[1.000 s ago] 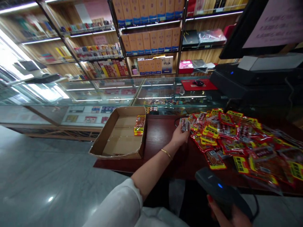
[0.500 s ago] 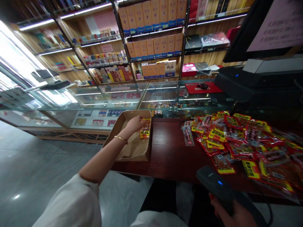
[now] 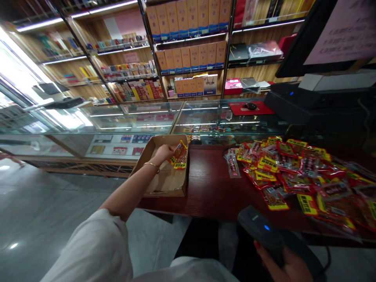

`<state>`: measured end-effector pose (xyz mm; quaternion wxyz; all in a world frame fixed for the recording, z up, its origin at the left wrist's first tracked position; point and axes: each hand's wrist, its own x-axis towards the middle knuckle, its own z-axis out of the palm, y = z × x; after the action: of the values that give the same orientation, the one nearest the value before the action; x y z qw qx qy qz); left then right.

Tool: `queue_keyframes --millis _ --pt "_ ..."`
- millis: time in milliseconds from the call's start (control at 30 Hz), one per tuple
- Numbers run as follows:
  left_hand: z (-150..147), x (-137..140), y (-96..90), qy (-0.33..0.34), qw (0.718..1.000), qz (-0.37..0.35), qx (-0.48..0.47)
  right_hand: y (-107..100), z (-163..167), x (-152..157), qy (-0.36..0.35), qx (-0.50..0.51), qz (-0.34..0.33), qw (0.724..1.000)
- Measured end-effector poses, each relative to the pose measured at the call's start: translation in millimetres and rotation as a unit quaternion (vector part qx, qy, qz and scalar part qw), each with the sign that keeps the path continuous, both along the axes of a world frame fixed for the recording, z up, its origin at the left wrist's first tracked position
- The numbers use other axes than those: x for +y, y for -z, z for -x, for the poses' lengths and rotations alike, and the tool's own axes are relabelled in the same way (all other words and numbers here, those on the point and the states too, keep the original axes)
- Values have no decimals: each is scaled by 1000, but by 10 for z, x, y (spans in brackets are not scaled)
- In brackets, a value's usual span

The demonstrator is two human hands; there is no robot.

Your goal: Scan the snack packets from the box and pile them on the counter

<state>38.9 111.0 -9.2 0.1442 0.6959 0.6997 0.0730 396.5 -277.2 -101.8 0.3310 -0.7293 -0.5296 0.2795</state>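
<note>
Inside a shallow cardboard box (image 3: 164,185), my left hand (image 3: 165,152) pinches the edge of a red and yellow snack packet (image 3: 173,158), which tilts across another snack packet (image 3: 181,160) at the box's right side. My fingertips are partly hidden by the hand itself. Low on the right, my right hand (image 3: 282,263) wraps round the handle of a dark barcode scanner (image 3: 258,226) with a blue light. To the right on the brown table (image 3: 208,184) lies a heaped pile of similar snack packets (image 3: 290,164).
A clear-wrapped packet (image 3: 232,164) lies at the pile's left edge. Behind the table runs a glass display counter (image 3: 202,113) with a mouse (image 3: 249,106) on a red mat. A monitor (image 3: 323,43) stands at the upper right, and stocked shelves line the wall.
My left hand has drawn slightly left within the box, and a packet now shows tilted at its fingers. The scanner in my right hand has shifted slightly left.
</note>
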Motion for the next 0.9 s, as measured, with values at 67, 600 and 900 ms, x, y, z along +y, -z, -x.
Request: queue_keyframes --millis 67,600,900 --pt "62 -88 -167 -9 999 -36 -14 19 18 -12 2 5 -6 1000" --pt "-1231 -1849 723 24 760 228 -608 -76 149 -89 94 50 -65 992" --pt "-1337 -1616 957 62 832 214 -509 -88 191 -90 79 23 -84 993"
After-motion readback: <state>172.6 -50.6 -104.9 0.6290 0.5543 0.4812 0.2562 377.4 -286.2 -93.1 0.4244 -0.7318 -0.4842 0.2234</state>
